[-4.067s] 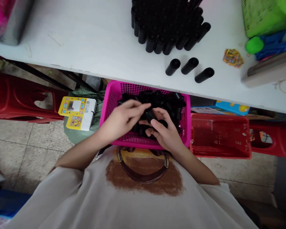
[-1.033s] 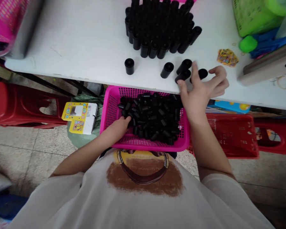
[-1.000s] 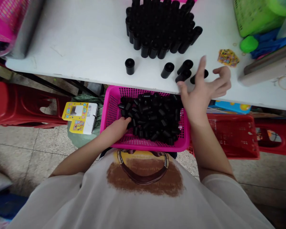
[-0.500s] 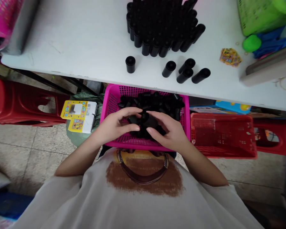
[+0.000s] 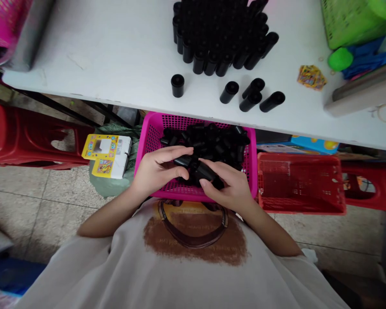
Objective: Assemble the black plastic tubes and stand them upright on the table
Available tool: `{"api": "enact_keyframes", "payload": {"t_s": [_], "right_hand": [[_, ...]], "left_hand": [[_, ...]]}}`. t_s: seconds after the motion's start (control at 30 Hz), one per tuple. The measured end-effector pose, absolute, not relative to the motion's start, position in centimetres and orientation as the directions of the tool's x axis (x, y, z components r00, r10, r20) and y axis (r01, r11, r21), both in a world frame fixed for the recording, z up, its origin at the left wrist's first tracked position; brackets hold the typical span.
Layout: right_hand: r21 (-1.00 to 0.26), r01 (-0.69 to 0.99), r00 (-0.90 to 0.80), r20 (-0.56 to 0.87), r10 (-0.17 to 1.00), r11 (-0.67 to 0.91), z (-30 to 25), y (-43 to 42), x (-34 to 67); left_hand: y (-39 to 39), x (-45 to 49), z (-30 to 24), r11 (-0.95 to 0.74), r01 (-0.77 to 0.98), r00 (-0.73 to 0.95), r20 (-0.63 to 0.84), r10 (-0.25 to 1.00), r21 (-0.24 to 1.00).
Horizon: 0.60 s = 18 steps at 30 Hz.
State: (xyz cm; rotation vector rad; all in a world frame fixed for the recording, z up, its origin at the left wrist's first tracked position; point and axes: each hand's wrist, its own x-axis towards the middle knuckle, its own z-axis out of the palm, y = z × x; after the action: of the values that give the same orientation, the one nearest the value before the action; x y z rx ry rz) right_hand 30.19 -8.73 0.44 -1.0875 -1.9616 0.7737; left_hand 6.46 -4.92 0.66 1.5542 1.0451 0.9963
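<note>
Both hands are over a pink basket [image 5: 140,159] filled with small black plastic tubes [image 5: 212,137]. My left hand [image 5: 157,171] has a dark, short black plastic piece [image 5: 183,161] between its thumb and fingers. My right hand [image 5: 228,182] is closed around a black tube [image 5: 206,171], its thumb on the near side and the fingers on the far side. The two held pieces are close together, end towards end; whether they touch I cannot tell against the dark pile.
Many black tubes [image 5: 212,64] stand grouped on the white table [image 5: 109,56], with several more nearer its edge. A red crate [image 5: 300,184] is right of the basket. Yellow-and-white card packaging [image 5: 111,154] lies left. Red stools [image 5: 25,137] flank the table; a green basket [image 5: 344,25] sits back right.
My right hand has tilted its tube and drawn it slightly down and to the right. The two held pieces now show more plainly between my hands.
</note>
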Motion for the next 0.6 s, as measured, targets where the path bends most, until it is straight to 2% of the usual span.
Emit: {"api": "enact_keyframes", "payload": {"t_s": [0.1, 0.23, 0.33, 0.43, 0.6], "right_hand": [[-0.773, 0.435, -0.376, 0.310, 0.873, 0.461, 0.2, -8.8, 30.2], [-0.757, 0.459, -0.366, 0.316, 0.875, 0.465, -0.8, -8.8, 30.0], [-0.750, 0.470, -0.357, 0.320, 0.877, 0.465, -1.5, -8.7, 30.0], [-0.761, 0.464, -0.380, 0.292, 0.878, 0.454, -1.6, -8.4, 30.4], [-0.818, 0.449, -0.235, 0.280, 0.931, 0.360, -1.0, -7.6, 31.6]], "left_hand": [[-5.4, 6.8, 0.1, -0.144, 0.150, 0.336, 0.086, 0.938, 0.978], [-6.0, 7.8, -0.2, -0.240, 0.152, 0.506, 0.133, 0.852, 0.959], [-5.7, 8.2, 0.5, -0.251, 0.196, 0.520, 0.117, 0.846, 0.948], [-4.0, 7.5, 2.0, -0.220, 0.288, 0.396, 0.093, 0.914, 0.932], [2.9, 4.5, 3.1, -0.234, 0.569, 0.068, 0.239, 0.969, 0.788]]}}
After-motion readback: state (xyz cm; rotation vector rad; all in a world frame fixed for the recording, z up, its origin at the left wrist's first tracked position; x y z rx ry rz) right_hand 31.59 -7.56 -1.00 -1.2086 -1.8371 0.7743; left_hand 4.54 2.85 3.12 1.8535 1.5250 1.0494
